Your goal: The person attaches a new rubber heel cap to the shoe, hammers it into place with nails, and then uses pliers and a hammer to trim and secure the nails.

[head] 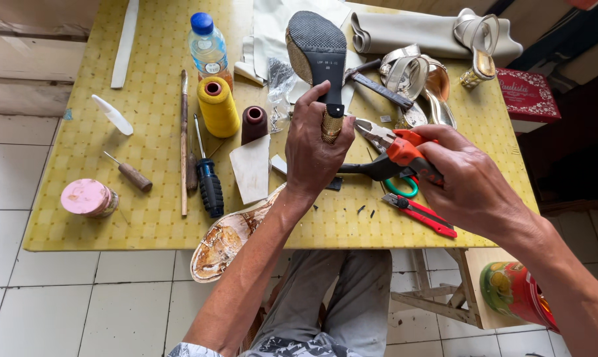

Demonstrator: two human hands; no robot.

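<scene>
A high-heeled shoe (317,53) is held upside down over the middle of the desk (147,99), with its dark sole facing up and its gold heel pointing toward 6 o'clock. The left hand (315,149) is closed around the heel. The right hand (467,182) is closed on the orange handles of a pair of pliers (385,149), and the pliers' tip is pointed toward 9 o'clock, just beside the heel. A yellow spool of thread (217,106) and a small brown spool (254,123) are seen at 9 o'clock from the shoe, with a water bottle (207,45) behind them. A screwdriver with a dark handle (207,175) and an awl with a wooden handle (130,173) are laid further toward 8 o'clock. A worn insole (226,238) is hung over the desk's near edge. More pale sandals (421,76) are piled at 2 o'clock.
</scene>
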